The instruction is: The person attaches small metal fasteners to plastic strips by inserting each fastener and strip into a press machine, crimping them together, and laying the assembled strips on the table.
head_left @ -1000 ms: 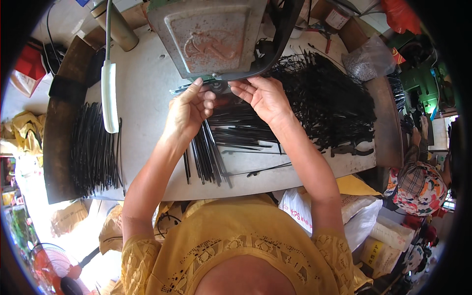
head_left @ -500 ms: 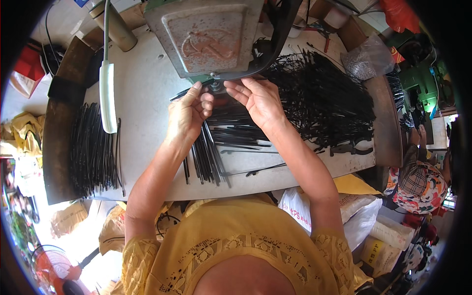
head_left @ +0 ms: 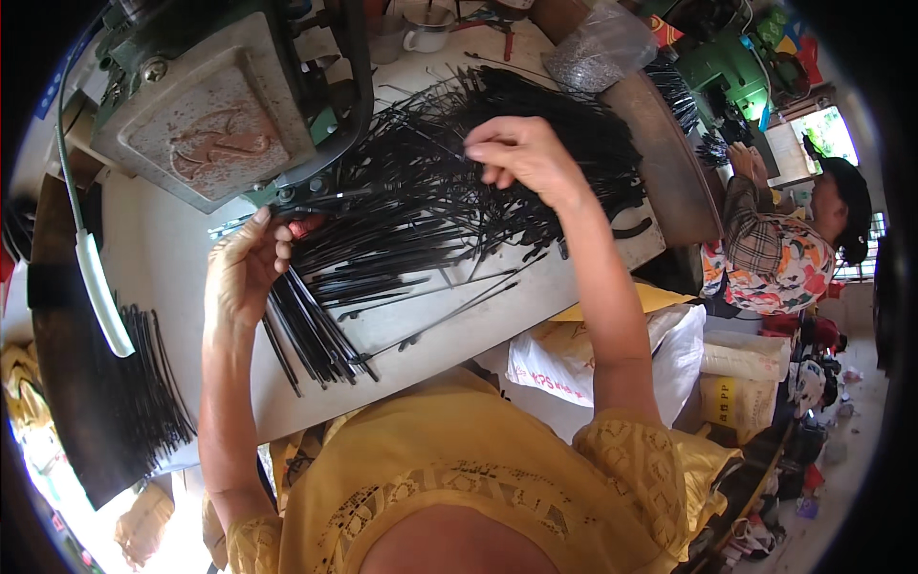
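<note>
At the foot of a green and grey press machine (head_left: pixel 229 143), my left hand (head_left: pixel 247 263) is closed, thumb against fingers, on one thin black strip (head_left: pixel 330 198) lying level under the machine's head. My right hand (head_left: pixel 531 165) hovers over a tangled pile of thin black strips (head_left: pixel 564 115). Its thumb and forefinger come together and the other fingers curl; what lies between them, if anything, I cannot make out. Below my left hand a bundle of straighter black strips (head_left: pixel 311 330) rests on the pale tabletop (head_left: pixel 459 330).
More black strips (head_left: pixel 153 383) lie at the table's left, beside a white tube lamp (head_left: pixel 103 292). A clear bag of small grey pieces (head_left: pixel 598 53), a cup (head_left: pixel 427 29) and red-handled pliers (head_left: pixel 507 43) stand behind the pile. Another person (head_left: pixel 779 230) works at the right.
My right hand has left the machine and moved right, over the pile. My left hand stays by the machine. The whole view has turned toward the right.
</note>
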The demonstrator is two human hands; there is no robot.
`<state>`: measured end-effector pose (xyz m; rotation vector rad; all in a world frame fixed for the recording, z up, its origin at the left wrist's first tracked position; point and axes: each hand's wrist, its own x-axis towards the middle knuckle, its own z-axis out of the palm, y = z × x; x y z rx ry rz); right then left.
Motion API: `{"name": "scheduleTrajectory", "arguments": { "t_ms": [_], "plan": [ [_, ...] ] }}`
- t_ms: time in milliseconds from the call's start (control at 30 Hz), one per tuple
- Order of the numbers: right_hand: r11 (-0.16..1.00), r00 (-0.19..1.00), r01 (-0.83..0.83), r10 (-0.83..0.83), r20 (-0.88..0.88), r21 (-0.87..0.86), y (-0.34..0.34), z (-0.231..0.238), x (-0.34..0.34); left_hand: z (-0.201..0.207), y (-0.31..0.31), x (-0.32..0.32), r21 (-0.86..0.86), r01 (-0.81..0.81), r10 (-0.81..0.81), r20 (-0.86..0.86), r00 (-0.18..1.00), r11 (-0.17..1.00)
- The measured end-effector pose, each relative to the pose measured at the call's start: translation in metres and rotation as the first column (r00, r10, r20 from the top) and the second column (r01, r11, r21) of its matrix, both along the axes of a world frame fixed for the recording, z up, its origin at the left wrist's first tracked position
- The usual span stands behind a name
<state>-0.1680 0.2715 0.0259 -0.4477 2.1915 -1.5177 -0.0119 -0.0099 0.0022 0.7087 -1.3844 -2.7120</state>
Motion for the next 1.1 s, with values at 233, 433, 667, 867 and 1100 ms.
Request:
{"name": "scheduleTrajectory", "arguments": {
  "t_ms": [233,433,667,867,1100],
  "plan": [
    [0.918,0.768,-0.002,0.255,-0.587,0.396,-0.008,-0.008,0.006,0.0,0.004,0.007,0.016,-0.041,0.043,-0.155,0.987,0.999],
    [0.689,0.571,0.177,0.509,-0.644,0.702,-0.025,-0.02,0.016,-0.008,-0.001,0.017,-0.077,-0.005,0.002,-0.039,0.999,0.997],
    [0.812,0.351,0.141,0.493,-0.796,0.566,-0.068,0.002,0.044,-0.002,0.008,0.02,-0.269,-0.034,0.041,0.022,0.999,0.963],
    [0.92,0.921,-0.365,0.333,-0.204,-0.145,-0.121,-0.04,0.05,0.005,0.014,0.018,-0.265,-0.018,0.034,0.056,0.998,0.964],
    [0.939,0.948,-0.179,0.244,0.205,-0.293,-0.134,-0.023,0.054,0.004,0.01,0.018,-0.188,-0.055,0.057,0.006,0.998,0.981]
  ]
}}
